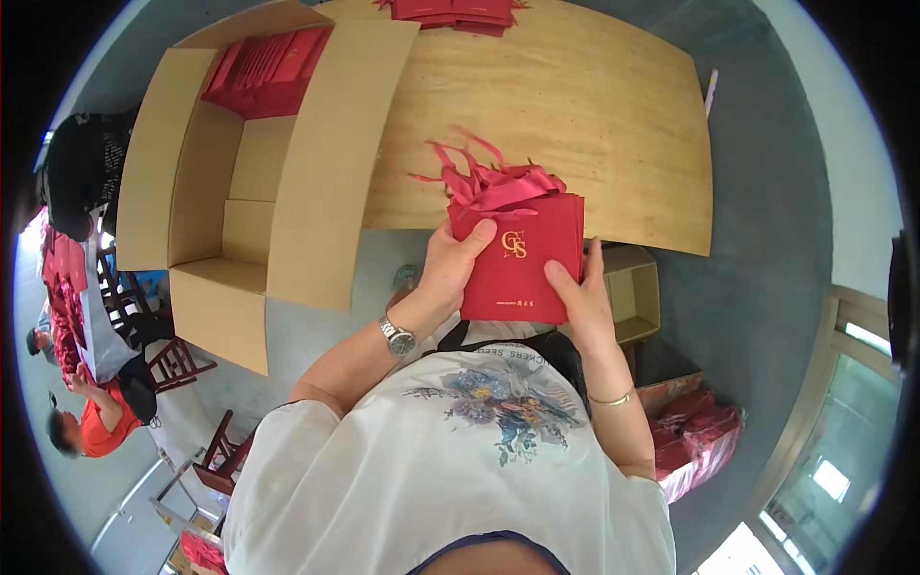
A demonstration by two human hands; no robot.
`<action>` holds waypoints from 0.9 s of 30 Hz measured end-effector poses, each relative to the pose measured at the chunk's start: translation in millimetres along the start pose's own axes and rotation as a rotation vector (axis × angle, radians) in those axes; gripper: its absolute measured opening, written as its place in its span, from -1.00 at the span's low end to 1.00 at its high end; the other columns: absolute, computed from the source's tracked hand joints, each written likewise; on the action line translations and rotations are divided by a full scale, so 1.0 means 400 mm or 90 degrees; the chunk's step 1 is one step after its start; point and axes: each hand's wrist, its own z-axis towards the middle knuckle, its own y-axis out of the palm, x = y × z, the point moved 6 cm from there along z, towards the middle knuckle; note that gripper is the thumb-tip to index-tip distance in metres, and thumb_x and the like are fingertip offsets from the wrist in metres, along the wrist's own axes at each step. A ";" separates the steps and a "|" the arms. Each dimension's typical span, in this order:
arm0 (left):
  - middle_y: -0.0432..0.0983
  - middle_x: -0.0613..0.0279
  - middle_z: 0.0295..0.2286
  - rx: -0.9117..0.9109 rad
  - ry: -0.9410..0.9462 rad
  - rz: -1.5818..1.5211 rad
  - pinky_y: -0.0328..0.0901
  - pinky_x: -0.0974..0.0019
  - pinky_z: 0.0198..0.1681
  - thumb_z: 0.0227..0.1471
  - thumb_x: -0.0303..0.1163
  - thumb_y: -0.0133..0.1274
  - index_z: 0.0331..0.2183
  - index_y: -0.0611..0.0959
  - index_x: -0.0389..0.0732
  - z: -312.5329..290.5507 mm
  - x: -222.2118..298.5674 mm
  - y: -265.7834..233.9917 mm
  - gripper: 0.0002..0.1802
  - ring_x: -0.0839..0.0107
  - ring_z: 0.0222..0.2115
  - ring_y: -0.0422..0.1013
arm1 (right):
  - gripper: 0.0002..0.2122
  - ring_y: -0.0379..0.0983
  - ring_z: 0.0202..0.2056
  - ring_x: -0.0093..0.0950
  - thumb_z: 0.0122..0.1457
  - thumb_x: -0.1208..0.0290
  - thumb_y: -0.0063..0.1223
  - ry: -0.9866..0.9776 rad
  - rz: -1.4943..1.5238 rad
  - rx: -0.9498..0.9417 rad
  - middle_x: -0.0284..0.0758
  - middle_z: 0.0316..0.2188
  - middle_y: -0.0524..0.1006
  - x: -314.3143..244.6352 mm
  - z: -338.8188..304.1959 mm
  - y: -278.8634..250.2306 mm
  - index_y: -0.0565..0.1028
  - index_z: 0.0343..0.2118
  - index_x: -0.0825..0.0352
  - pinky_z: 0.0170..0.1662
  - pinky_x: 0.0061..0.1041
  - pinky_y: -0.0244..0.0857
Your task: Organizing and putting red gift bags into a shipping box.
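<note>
A stack of red paper gift bags (522, 273) with red ribbon handles (508, 187) is held up in front of my chest, at the near edge of the wooden table. My left hand (452, 264) grips the stack's left side, thumb lying across the front bag. On the right side my right hand (585, 297) holds it too, its thumb on the front and a finger reaching up along the edge. Gold printing marks the front bag. The ribbons spill loosely over the top, toward the tabletop.
An open cardboard box (230, 177) at the left has red bags packed at its far end. More red bags (455, 14) lie on the table's (556, 96) far side. A smaller box (632, 297) and plastic-wrapped red goods (700, 431) stand at the right. Another person (101, 422) works at far left.
</note>
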 end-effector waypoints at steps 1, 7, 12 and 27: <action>0.49 0.22 -0.24 0.007 0.007 0.001 0.36 0.37 -0.19 0.02 -0.31 0.13 -0.12 0.46 -0.29 0.009 -0.023 0.017 -0.60 0.47 -0.27 0.43 | -0.13 0.30 0.00 -0.39 0.04 0.26 0.18 0.017 0.118 -0.069 -0.10 0.04 0.28 -0.008 0.019 -0.013 -0.18 0.23 0.48 0.06 -0.45 0.20; 0.48 0.21 -0.25 0.093 0.072 0.052 0.33 0.38 -0.16 0.01 -0.31 0.14 -0.14 0.46 -0.28 0.027 -0.117 0.083 -0.60 0.47 -0.26 0.41 | -0.42 0.33 -0.04 -0.45 0.10 0.23 0.12 0.157 0.142 -0.141 -0.19 -0.06 0.39 0.046 0.081 -0.129 0.20 0.08 0.48 0.01 -0.49 0.24; 0.46 0.21 -0.24 0.123 0.052 0.093 0.33 0.37 -0.17 0.00 -0.33 0.14 -0.11 0.41 -0.26 0.054 -0.143 0.097 -0.58 0.47 -0.26 0.40 | -0.51 0.35 -0.06 -0.47 0.16 0.31 0.04 0.086 0.095 -0.110 -0.21 -0.05 0.39 0.097 0.124 -0.163 0.21 0.07 0.45 0.01 -0.49 0.24; 0.51 0.25 -0.65 -0.147 0.067 0.542 0.28 0.40 -0.49 -0.07 -0.06 0.09 -0.49 0.65 -0.30 0.439 0.213 0.155 -0.57 0.51 -0.60 0.40 | -0.52 0.41 -0.08 -0.43 0.16 0.22 0.02 0.222 0.354 -0.330 -0.25 -0.06 0.44 0.042 0.226 -0.032 0.27 0.05 0.43 0.01 -0.42 0.30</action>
